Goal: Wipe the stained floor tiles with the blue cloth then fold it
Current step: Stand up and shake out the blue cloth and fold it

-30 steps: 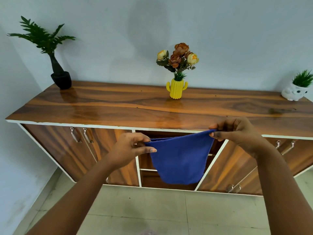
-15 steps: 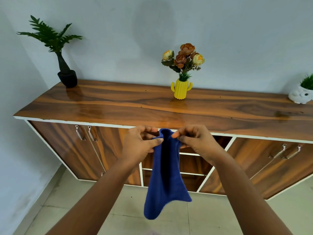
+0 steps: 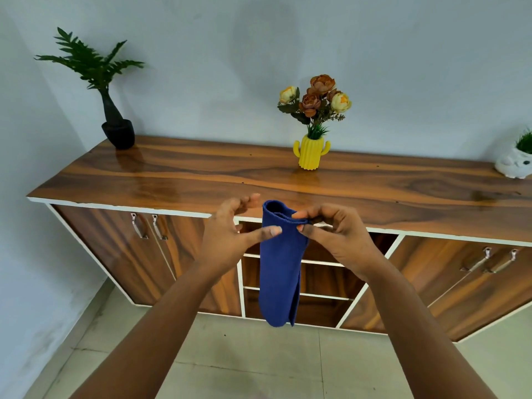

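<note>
The blue cloth (image 3: 280,263) hangs folded in half lengthwise in front of the wooden cabinet, held in the air at chest height. My right hand (image 3: 331,234) pinches its joined top corners between thumb and fingers. My left hand (image 3: 230,231) is beside the cloth's folded left edge, fingers spread, with the thumb touching the fabric. The pale floor tiles (image 3: 244,355) lie below, with faint dark marks near the left wall.
A long wooden cabinet (image 3: 172,180) stands against the wall, its middle compartment showing open shelves. On top are a black potted plant (image 3: 118,131), a yellow cactus vase (image 3: 311,151) with flowers, and a white planter (image 3: 515,164) at far right.
The cloth was stretched wide between both hands; the hands came together and doubled it. My left hand has since released its corner, and the right now holds both.
</note>
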